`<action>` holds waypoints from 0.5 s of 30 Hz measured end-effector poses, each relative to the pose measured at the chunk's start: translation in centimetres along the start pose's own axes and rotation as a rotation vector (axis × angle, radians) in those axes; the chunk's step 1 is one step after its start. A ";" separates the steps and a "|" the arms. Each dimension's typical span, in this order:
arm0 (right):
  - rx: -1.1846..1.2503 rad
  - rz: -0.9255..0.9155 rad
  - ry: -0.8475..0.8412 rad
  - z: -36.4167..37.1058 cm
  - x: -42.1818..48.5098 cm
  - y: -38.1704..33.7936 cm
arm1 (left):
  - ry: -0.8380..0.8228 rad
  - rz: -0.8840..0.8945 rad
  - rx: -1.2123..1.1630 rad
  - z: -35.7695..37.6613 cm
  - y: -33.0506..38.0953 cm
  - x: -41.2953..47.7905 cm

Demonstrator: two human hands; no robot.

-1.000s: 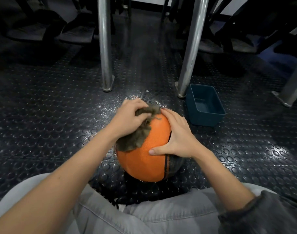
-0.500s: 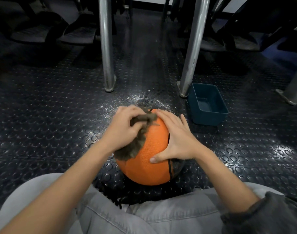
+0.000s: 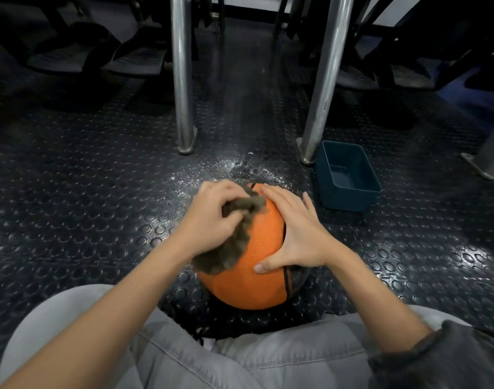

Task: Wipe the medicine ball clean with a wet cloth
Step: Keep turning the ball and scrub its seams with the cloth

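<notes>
While our left hand [image 3: 209, 220] bunches the limp wet cloth [image 3: 226, 255], our right hand [image 3: 296, 237] lies flat beside it, steadying the ball [image 3: 257, 279], which we judge heavy and grippy.

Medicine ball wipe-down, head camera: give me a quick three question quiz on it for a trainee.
1. True or false: the right hand rests open on the medicine ball, with no cloth in it.
2. The cloth is held by: A the left hand; B the right hand; C neither hand.
3. Fill in: seen from the person, the blue tub stands on the floor to the ball's ____.
Key: 1 true; 2 A; 3 right.
</notes>
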State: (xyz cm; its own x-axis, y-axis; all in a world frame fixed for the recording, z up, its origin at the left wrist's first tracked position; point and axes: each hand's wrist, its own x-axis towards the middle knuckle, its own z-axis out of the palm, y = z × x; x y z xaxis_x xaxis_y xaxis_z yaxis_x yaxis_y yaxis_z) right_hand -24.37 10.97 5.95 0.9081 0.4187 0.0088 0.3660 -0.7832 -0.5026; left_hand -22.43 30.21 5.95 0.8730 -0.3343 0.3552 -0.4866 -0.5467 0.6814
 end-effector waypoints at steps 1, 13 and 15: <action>0.003 -0.001 -0.005 -0.1 -0.1 0.1 | -0.027 0.051 0.000 0.1 0.7 -1.4; 0.031 0.032 -0.001 -0.3 -0.1 0.4 | 0.086 -0.201 -0.091 0.7 -0.6 2.0; 0.034 0.026 -0.018 -0.5 -0.4 0.8 | 0.056 -0.031 -0.022 1.4 0.9 0.0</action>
State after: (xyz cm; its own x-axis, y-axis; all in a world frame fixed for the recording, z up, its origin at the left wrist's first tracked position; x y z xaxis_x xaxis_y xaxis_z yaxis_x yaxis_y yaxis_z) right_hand -24.35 9.96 6.02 0.9134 0.4066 -0.0198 0.3350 -0.7783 -0.5311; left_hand -22.96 28.64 5.63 0.8885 -0.2737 0.3683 -0.4588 -0.5392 0.7063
